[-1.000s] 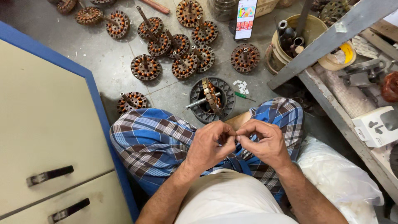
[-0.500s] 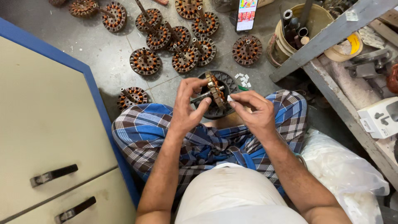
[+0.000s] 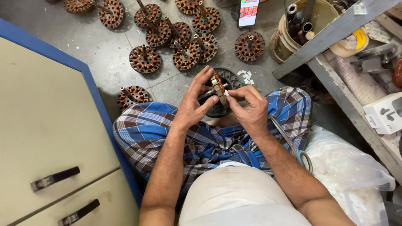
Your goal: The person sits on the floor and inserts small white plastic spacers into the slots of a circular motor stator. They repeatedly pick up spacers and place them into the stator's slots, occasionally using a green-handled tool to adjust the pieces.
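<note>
Lit phone screen (image 3: pixel 248 11) upright at top centre, colourful tiles. White carton (image 3: pixel 383 113) on right shelf. Yellow-labelled tub (image 3: pixel 351 42) behind beam.

I see a grey concrete floor (image 3: pixel 104 50) carrying scattered copper-wound stators (image 3: pixel 145 58), a standing phone (image 3: pixel 248 12) and a bucket of pipes (image 3: pixel 293 37) toward its far edge, small white scraps (image 3: pixel 245 76) between.

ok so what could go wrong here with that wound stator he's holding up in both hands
The stator is held on edge over the lap, gripped mostly by the left hand while the right hand pinches at its rim; it could slip and drop. The scissors lying on the right thigh could slide off or jab the forearm.
</note>
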